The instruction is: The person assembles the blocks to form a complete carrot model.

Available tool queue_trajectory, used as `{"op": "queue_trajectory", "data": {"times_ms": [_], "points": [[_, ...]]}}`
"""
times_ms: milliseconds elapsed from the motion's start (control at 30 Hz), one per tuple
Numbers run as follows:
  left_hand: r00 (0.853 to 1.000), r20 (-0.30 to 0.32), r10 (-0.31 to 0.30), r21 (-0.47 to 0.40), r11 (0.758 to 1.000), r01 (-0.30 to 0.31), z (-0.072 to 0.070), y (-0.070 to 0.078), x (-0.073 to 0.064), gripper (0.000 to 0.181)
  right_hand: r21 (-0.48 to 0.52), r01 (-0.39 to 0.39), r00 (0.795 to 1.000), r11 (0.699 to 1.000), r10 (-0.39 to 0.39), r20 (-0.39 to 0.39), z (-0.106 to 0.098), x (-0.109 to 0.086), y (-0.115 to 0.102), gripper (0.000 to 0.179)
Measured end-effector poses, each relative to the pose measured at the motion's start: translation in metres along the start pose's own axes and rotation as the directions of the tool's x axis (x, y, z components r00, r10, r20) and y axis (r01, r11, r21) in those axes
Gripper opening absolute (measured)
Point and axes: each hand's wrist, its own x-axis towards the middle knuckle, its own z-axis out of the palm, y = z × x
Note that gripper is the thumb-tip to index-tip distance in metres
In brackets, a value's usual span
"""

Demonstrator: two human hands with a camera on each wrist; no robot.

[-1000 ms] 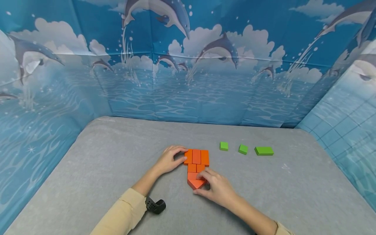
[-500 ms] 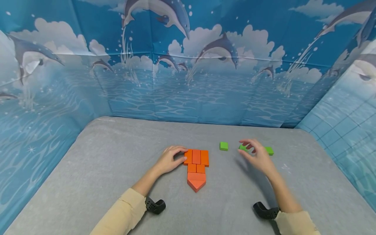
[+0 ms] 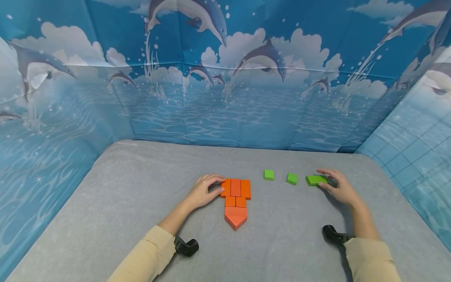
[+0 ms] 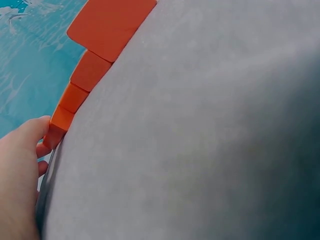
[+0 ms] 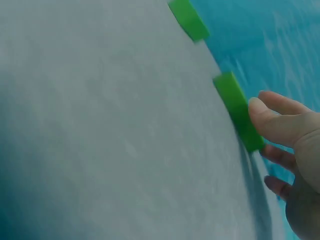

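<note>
In the head view several orange blocks lie edge to edge on the grey cloth, with a pointed coral-orange block [image 3: 235, 218] at the near end. My left hand [image 3: 204, 192] rests at the far left corner of this layout. Its thumb and index finger hold the left end block [image 3: 226, 187], as the left wrist view also shows at the orange end block [image 4: 60, 122]. Over on the right, a long green block [image 3: 315, 180] lies flat. My right hand [image 3: 341, 188] reaches round its right end, thumb and index finger spread apart; the thumb overlaps the green block [image 5: 235, 102] in the right wrist view.
Two small green blocks, the left one [image 3: 269, 174] and the right one [image 3: 291, 178], lie between the orange layout and the long green block. A blue dolphin-print curtain [image 3: 225, 109] hangs behind the grey cloth [image 3: 141, 168]. Each wrist wears a black mount [image 3: 188, 247].
My right hand has left the pointed orange block, passed over the small green block and come to the long green block's right end. The left hand and the blocks have stayed put.
</note>
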Motion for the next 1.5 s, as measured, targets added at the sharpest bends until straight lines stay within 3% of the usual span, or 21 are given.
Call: {"op": "queue_trajectory", "data": {"times_ms": [133,467,667,867,1000,1167,1333,1500], "points": [[1.0,-0.004,0.003,0.001,1.0,-0.003,0.001,0.0,-0.001,0.032,-0.02,-0.086,0.995,0.996,0.087,0.053,-0.003,-0.005,0.005,0.036],[0.999,-0.051,0.009,-0.03,0.999,-0.011,0.001,0.005,-0.003,0.033,0.0,-0.124,0.988,0.992,0.124,0.094,-0.004,-0.005,0.009,0.034],[0.999,-0.016,-0.029,0.055,0.998,0.03,0.002,0.018,-0.01,0.04,0.027,-0.148,0.985,0.989,0.145,0.091,-0.003,-0.007,0.01,0.035],[1.0,-0.007,-0.028,0.15,0.988,0.029,0.006,0.024,-0.017,0.043,0.019,-0.147,0.987,0.989,0.145,0.072,-0.002,-0.006,0.012,0.032],[1.0,-0.012,-0.017,0.167,0.986,0.019,0.008,0.023,-0.018,0.043,-0.006,-0.213,0.976,0.977,0.213,0.039,-0.003,-0.005,0.008,0.032],[1.0,-0.011,-0.004,0.179,0.984,0.006,0.009,0.022,-0.019,0.043,0.006,-0.258,0.965,0.966,0.258,-0.055,-0.002,0.009,-0.013,0.036],[1.0,-0.018,0.01,0.189,0.982,-0.006,0.01,0.021,-0.018,0.043,0.062,-0.197,0.974,0.978,0.203,-0.1,0.011,0.04,-0.049,0.037],[1.0,-0.017,0.013,0.194,0.981,-0.01,0.01,0.02,-0.019,0.044,0.105,-0.121,0.991,0.987,0.127,-0.047,0.04,0.065,-0.081,0.036]]}}
